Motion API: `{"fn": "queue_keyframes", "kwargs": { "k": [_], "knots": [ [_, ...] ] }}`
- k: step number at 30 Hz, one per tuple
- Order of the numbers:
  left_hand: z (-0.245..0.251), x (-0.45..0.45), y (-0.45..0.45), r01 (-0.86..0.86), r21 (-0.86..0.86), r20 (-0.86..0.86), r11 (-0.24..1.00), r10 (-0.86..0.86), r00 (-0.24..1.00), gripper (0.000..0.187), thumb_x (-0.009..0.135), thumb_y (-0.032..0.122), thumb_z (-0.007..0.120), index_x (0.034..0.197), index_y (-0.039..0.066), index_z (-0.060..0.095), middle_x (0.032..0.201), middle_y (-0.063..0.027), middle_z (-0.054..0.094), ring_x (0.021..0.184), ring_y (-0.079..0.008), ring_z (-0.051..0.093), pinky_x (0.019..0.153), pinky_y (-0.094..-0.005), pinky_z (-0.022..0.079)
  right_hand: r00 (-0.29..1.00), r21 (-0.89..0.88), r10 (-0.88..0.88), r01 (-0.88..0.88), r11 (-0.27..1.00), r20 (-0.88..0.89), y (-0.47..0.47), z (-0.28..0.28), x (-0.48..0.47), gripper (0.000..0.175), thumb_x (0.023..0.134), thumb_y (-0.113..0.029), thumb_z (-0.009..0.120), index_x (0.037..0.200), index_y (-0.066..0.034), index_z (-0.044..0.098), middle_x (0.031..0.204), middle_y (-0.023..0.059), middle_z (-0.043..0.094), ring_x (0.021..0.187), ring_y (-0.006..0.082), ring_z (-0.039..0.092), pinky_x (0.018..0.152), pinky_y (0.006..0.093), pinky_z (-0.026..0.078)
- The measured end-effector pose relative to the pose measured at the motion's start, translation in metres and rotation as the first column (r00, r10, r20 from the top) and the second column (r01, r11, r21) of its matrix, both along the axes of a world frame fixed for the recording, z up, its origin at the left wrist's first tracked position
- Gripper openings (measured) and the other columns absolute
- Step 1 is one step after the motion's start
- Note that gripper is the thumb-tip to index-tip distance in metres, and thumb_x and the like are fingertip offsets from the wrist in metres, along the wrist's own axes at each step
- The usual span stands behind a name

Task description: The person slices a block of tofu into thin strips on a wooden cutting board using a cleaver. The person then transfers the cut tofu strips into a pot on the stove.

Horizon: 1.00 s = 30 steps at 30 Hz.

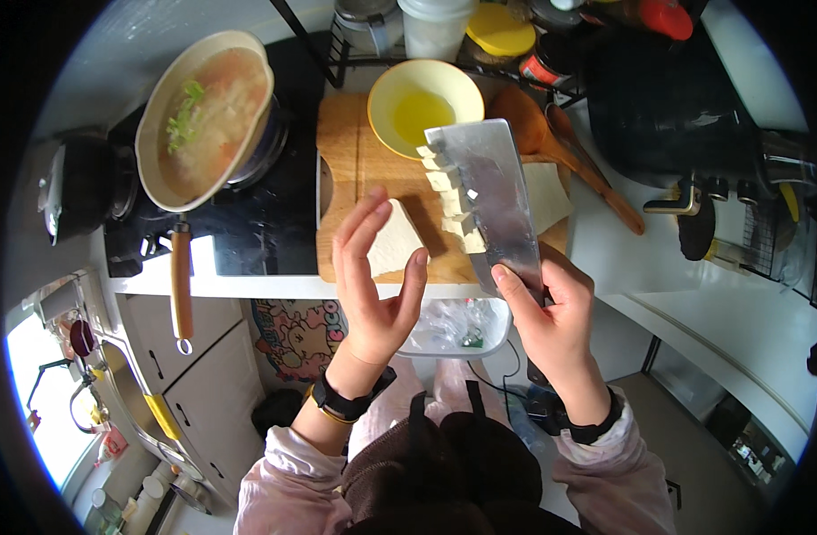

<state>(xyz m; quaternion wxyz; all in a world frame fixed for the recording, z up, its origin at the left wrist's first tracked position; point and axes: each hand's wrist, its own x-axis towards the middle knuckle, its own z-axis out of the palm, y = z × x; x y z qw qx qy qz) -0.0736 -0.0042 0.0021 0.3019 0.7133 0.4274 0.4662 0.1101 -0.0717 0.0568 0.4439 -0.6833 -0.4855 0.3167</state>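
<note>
My right hand (555, 314) grips a broad cleaver (492, 180) by its handle end, thumb resting on the blade. Along the blade's left edge clings a row of tofu cubes (452, 200). My left hand (378, 287) hovers with fingers and thumb apart, holding nothing. Partly behind those fingers, a white tofu block (396, 241) lies on the wooden cutting board (341, 134). A second pale slab (545, 194) shows beyond the cleaver on the board's right side. At the back of the board stands a yellow bowl (381, 100) with yellowish liquid, near the blade's tip.
A pan of soup (208, 134) sits on the black stovetop (281, 234), its wooden handle (181, 287) jutting over the counter edge. Wooden spoons (569, 160) lie at right. Behind is a rack with jars (498, 33). Below the edge is a bin (448, 351).
</note>
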Motion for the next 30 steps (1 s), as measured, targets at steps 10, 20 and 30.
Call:
{"fn": "queue_keyframes", "kwargs": {
  "k": [10,20,30],
  "knots": [
    [0.091,-0.095,0.136,-0.019,0.422,-0.361,0.906,0.187,0.914,0.057,0.106,0.015,0.052,0.158,-0.002,0.038,0.164,-0.0233,0.038,0.154,-0.0426,0.031,0.125,-0.0501,0.026,0.982,0.149,0.15,-0.132,0.98,-0.118,0.146,0.05,-0.125,0.022,0.084,-0.013,0.067,0.075,0.0049,0.06,0.064,0.0245,0.06,0.063,0.0435,0.063,0.058,0.0478,0.05],
    [0.066,-0.182,0.242,0.212,0.379,-0.617,0.901,0.076,0.783,0.037,0.104,0.013,0.055,0.139,0.003,0.064,0.136,-0.0199,0.067,0.129,-0.0355,0.062,0.121,-0.0511,0.037,0.792,-0.021,0.087,-0.125,0.992,-0.604,0.219,0.036,-0.201,0.02,0.088,-0.009,0.063,0.076,0.0074,0.061,0.059,0.009,0.061,0.042,0.0182,0.06,0.04,0.0339,0.05],
    [0.086,-0.182,0.227,0.146,0.323,-0.527,0.935,0.05,0.849,0.039,0.099,0.0,0.056,0.137,0.001,0.065,0.144,-0.0184,0.062,0.14,-0.037,0.054,0.122,-0.0507,0.035,0.889,0.003,0.048,-0.052,0.999,-0.455,0.223,0.023,-0.203,0.022,0.084,-0.012,0.063,0.078,0.0084,0.067,0.062,0.0225,0.066,0.059,0.0331,0.071,0.06,0.0412,0.056]
  ]
}}
